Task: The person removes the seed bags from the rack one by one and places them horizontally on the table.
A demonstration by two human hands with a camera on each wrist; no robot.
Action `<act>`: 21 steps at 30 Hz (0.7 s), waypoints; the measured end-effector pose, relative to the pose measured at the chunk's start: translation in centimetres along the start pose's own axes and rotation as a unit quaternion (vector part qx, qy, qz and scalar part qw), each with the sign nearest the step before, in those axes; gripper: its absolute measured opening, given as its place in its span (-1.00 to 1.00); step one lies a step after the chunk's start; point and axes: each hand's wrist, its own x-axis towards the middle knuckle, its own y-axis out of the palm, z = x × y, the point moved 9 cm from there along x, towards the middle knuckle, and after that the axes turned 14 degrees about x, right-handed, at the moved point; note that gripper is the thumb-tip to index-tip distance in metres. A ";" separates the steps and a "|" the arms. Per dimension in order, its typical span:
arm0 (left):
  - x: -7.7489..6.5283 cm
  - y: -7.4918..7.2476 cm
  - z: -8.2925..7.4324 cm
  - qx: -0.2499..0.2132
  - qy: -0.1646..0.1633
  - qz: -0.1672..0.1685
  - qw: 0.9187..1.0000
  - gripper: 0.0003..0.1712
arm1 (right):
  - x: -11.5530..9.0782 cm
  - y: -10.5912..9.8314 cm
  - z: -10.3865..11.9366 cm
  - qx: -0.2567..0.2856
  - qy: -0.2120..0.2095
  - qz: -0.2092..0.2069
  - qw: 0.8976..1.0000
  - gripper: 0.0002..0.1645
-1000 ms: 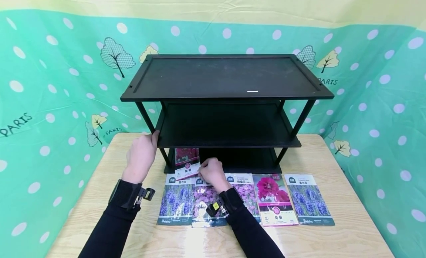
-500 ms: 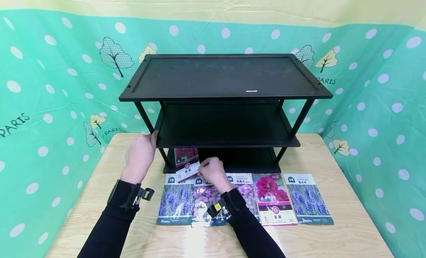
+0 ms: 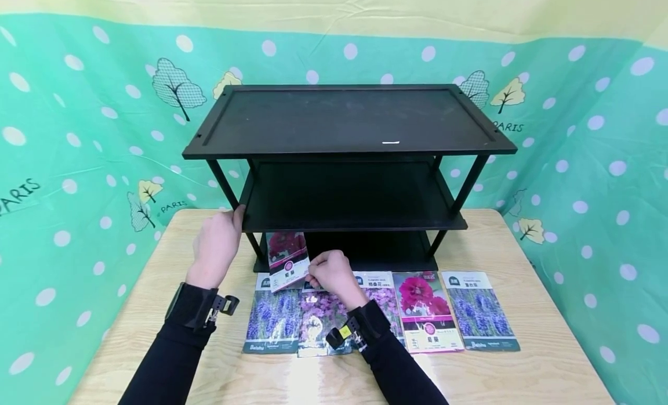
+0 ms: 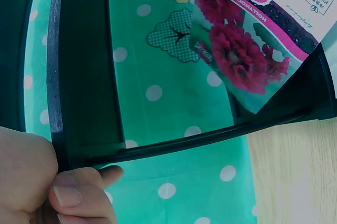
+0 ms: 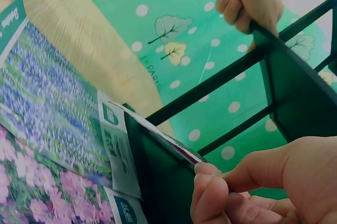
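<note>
A black three-tier shelf rack (image 3: 349,225) stands on the wooden table. My left hand (image 3: 216,245) grips the left front corner of its middle shelf, thumb and curled fingers around the edge in the left wrist view. My right hand (image 3: 334,275) pinches the right edge of a hollyhock seed packet (image 3: 288,260) between thumb and fingers. That packet is tilted, its upper part inside the bottom tier at the left and its lower end over a lavender seed packet (image 3: 272,321). The right wrist view shows it nearly edge-on beside the pinching fingertips (image 5: 208,182).
In front of the rack several seed packets lie in a row: pink cosmos packets (image 3: 320,321), partly under my right arm, another hollyhock packet (image 3: 428,312) and a second lavender packet (image 3: 480,312). A polka-dot green cloth (image 3: 584,161) hangs behind and at both sides.
The hollyhock packet in my right hand has come slightly forward and down, showing more of its face. My left hand keeps its grip on the shelf corner. The view has shifted slightly.
</note>
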 end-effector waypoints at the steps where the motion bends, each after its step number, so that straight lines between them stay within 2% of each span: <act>1: 0.0 0.0 0.0 0.000 -0.002 0.000 1.000 -0.48 | -0.2 0.1 0.1 0.003 0.000 0.003 1.000 -0.88; 8: -0.2 -0.3 -0.1 -0.003 0.003 -0.004 1.000 -0.50 | -1.0 0.4 0.2 0.012 -0.001 0.021 1.000 -0.92; 14: -0.3 -0.1 0.2 -0.001 -0.004 0.001 1.000 -0.46 | -1.9 0.7 -0.2 0.066 0.025 0.039 0.997 -0.94; 21: -0.3 -0.1 0.3 -0.007 -0.008 0.006 1.000 -0.51 | -2.5 1.4 -0.8 0.115 0.056 0.070 0.989 -0.87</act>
